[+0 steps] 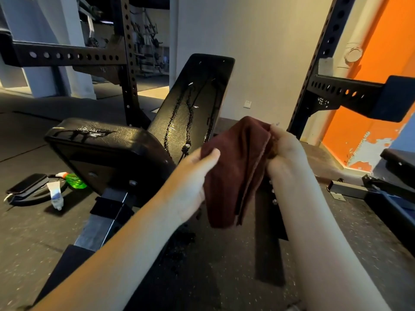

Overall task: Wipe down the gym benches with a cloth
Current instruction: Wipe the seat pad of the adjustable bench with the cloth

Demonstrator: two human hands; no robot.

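A black padded gym bench stands in front of me, with a flat seat pad (107, 149) at the left and an inclined back pad (193, 102) rising behind it. Wet streaks run down both pads. I hold a folded dark red cloth (233, 171) in the air just right of the seat pad. My left hand (193, 176) grips its left edge, thumb on top. My right hand (285, 151) pinches its upper right edge. The cloth hangs clear of the bench.
A green spray bottle (75, 180), a white tube (55, 196) and a dark phone (27, 184) lie on the rubber floor left of the bench. Black perforated rack uprights (129, 61) stand behind the bench, with another upright (323, 63) at the right. Another bench's frame (386, 187) sits at the right.
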